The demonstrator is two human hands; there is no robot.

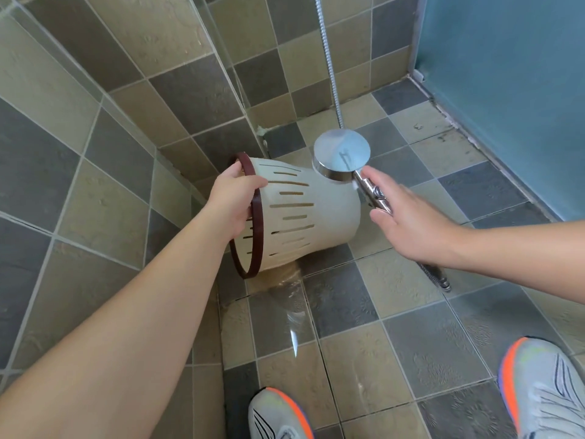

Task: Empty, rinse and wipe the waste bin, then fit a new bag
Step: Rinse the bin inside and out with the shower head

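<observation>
Slotted cream plastic bin tipped sideways, left hand fingers curled on brown rim, right hand fingers round chrome showerhead handle

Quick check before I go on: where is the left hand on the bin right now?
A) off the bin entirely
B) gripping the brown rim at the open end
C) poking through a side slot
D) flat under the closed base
B: the left hand has its fingers curled over the brown rim of the white bin, which is tipped on its side with the base towards the shower head.
</observation>
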